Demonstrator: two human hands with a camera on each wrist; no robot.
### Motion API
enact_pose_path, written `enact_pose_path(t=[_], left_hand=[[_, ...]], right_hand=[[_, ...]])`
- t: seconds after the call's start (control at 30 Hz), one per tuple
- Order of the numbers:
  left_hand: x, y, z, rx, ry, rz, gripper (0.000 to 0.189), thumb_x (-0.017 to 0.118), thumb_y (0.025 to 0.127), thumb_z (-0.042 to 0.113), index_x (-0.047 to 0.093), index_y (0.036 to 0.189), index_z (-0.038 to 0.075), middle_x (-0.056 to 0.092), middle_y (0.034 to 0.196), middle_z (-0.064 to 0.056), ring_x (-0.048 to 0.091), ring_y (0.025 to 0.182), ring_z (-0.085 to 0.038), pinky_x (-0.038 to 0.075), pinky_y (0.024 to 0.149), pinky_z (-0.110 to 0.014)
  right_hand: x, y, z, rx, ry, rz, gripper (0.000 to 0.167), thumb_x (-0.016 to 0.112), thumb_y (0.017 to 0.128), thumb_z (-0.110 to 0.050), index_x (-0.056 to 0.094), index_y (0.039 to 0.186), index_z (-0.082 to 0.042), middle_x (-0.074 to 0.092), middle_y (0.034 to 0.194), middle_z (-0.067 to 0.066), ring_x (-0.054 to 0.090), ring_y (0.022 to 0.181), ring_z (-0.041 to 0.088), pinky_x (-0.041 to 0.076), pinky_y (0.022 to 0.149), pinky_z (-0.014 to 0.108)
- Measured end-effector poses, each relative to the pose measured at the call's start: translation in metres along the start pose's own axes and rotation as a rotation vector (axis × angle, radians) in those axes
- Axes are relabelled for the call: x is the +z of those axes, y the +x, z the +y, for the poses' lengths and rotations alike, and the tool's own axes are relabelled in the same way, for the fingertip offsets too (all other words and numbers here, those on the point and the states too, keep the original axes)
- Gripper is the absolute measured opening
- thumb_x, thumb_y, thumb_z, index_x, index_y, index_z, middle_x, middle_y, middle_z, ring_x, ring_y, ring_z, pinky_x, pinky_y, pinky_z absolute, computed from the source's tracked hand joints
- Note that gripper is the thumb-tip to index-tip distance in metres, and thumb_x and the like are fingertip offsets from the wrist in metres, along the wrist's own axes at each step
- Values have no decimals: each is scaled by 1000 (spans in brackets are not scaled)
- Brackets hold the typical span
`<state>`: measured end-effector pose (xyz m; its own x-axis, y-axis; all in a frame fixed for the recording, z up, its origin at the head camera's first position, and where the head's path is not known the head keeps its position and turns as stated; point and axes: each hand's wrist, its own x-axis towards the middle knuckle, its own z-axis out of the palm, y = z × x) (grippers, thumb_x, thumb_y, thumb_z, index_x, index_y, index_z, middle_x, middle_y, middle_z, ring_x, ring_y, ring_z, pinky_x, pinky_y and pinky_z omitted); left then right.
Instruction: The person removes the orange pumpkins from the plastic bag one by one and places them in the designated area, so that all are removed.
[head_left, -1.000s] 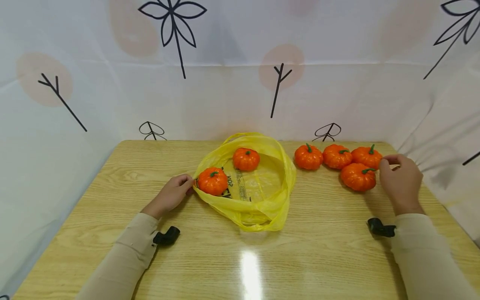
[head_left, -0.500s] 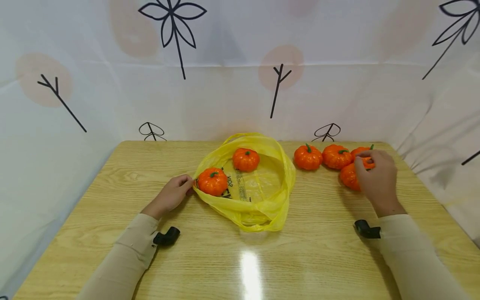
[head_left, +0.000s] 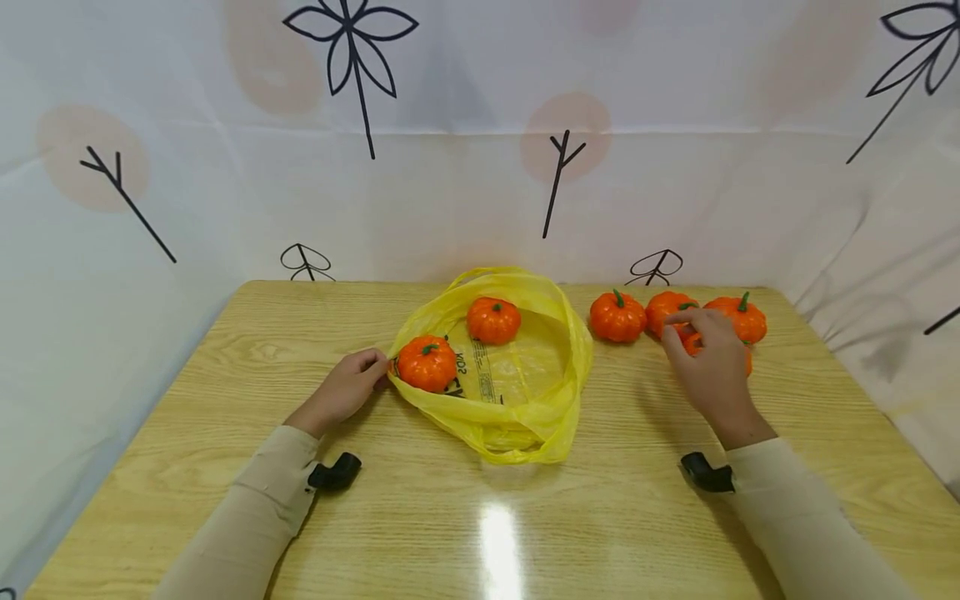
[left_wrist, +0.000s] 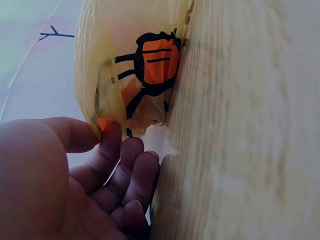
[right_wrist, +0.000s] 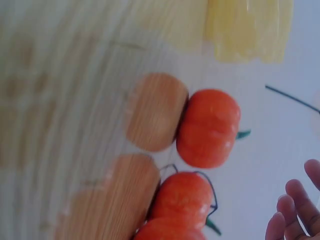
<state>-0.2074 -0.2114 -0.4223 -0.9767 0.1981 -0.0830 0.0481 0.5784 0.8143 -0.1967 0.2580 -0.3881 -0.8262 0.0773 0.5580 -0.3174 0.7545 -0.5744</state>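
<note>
My left hand (head_left: 347, 392) pinches the left rim of a yellow plastic bag (head_left: 551, 429) between thumb and fingertips; in the left wrist view the bag's printed side (left_wrist: 160, 65) hangs above those fingers. Inside the wide-mouthed bag sit two orange toy pumpkins with green stems, one near the rim (head_left: 426, 364) and one farther back (head_left: 493, 321). My right hand (head_left: 712, 367) hovers over a group of similar pumpkins, its fingers loosely bent with nothing between them. It partly covers the front pumpkin (head_left: 741, 360) and a back one (head_left: 667, 308).
Another pumpkin (head_left: 618, 317) sits between the bag and the group, and one more (head_left: 742, 317) lies at the far right. The wooden table (head_left: 600, 517) ends at the back against a white patterned cloth (head_left: 450, 200).
My right hand has moved left from beside the far-right pumpkins to above the middle of the group. The left hand keeps its pinch on the bag, and the pumpkins stay in place.
</note>
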Motion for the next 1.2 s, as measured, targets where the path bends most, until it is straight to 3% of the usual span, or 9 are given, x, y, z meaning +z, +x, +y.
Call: enact_pose_path(t=[0.23,0.47,0.73,1.2], left_hand=[[-1,1,0,-15,-1,-5,33,41,109,24,59,92,3,58,89,-14,45,74,-21,38,72,-34],[-1,0,-2,-25,-10,-3,31,42,109,25,60,92,5,58,89,-14,47,76,-23,39,74,-33],[0,0,-1,-4,-4,-1,33,43,108,31,60,91,8,58,87,-9,50,78,-22,40,77,-34],[0,3,0,-19,-4,13,32,41,109,30,60,92,10,58,88,-7,52,83,-22,42,79,-34]], right_hand=[[8,-4,-16,-26,57,-36,23,57,101,-17,68,107,2,62,108,18,52,94,28,39,72,22],[15,-9,-33,-78,85,-70,22,55,101,-16,66,109,2,61,113,20,53,101,34,39,83,40],[18,-14,-54,-146,90,-101,19,59,98,-11,66,111,1,60,113,18,51,103,30,36,83,31],[23,-15,-80,-176,122,-182,21,61,96,-11,67,115,-3,62,120,16,49,117,34,39,93,53]])
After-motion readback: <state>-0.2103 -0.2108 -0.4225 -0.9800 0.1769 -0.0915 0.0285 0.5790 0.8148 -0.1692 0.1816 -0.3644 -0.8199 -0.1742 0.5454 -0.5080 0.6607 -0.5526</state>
